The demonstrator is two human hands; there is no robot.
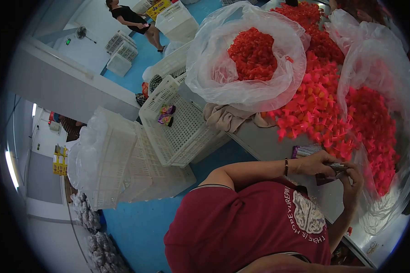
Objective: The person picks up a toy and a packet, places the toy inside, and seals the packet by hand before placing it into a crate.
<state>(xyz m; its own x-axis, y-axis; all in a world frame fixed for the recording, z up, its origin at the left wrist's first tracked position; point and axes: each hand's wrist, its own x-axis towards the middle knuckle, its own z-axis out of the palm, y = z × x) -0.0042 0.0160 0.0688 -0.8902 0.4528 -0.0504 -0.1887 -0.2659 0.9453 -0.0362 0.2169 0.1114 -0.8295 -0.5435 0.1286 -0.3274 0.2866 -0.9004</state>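
My left hand (318,164), with a beaded bracelet on its wrist, is closed on a small shiny packet (337,167). My right hand (352,179) meets it from the other side, its fingers closed at the packet's edge. The packet's print is too small to read. Beside my left hand, a stack of purple-edged packets (305,151) lies on the table. Just beyond my hands spreads a heap of small pink plastic pieces (321,98), some with orange inside. Red pieces (373,132) lie among clear plastic sheeting (373,54) to the right.
A clear bag (205,68) full of red pieces (254,54) stands on the table, near a beige cloth (228,117). To the left, a white basket (182,145) holds a few purple packets (166,114). Stacked crates (118,164) stand alongside. Another person (130,20) stands farther back.
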